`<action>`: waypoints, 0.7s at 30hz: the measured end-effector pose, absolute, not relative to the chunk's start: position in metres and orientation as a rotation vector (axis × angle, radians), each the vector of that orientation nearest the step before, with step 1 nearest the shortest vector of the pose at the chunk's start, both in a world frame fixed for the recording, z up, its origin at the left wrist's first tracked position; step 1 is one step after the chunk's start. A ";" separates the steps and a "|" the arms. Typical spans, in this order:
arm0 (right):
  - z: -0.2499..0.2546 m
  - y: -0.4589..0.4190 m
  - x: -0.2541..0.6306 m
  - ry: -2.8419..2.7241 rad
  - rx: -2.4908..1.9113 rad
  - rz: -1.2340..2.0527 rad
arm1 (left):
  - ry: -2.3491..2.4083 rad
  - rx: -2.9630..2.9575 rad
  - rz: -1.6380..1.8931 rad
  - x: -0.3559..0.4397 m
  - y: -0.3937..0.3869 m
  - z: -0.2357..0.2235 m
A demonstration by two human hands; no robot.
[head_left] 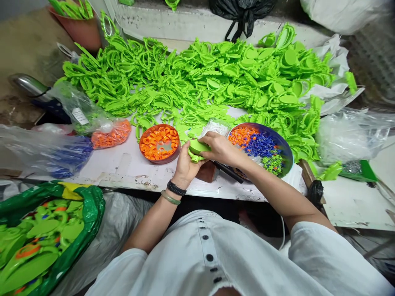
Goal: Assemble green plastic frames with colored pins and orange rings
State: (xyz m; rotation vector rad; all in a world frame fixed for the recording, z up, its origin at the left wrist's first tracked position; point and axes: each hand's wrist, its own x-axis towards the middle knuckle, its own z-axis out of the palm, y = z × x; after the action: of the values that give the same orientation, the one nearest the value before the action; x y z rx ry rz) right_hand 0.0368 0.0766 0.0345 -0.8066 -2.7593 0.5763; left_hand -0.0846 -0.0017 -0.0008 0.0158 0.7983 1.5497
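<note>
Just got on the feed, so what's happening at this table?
A person holds a green plastic part with both hands, the left hand under it and the right hand at its other side. Just left of the hands is a bowl of orange rings; to the right, a blue bowl holds orange, blue and green bits. Behind them lies a big heap of green parts.

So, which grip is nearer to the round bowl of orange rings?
Left. The left grip is just to the right of the bowl; the right grip is farther to the right.
</note>
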 end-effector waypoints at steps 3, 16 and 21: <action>0.027 0.067 0.040 -2.673 -0.814 0.676 | 0.888 0.082 1.570 -0.085 -0.009 -0.007; -0.026 0.045 0.060 -2.616 -1.322 0.401 | 1.286 0.361 1.397 -0.126 -0.050 -0.019; -0.015 0.038 0.067 -2.438 -1.108 0.792 | 1.351 0.381 1.367 -0.116 -0.039 -0.037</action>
State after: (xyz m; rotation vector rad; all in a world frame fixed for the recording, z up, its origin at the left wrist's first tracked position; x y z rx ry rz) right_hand 0.0671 0.0382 -0.0147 -1.1081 -2.4375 0.7918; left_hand -0.1156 -0.0390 -0.0368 0.3806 1.3510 1.3672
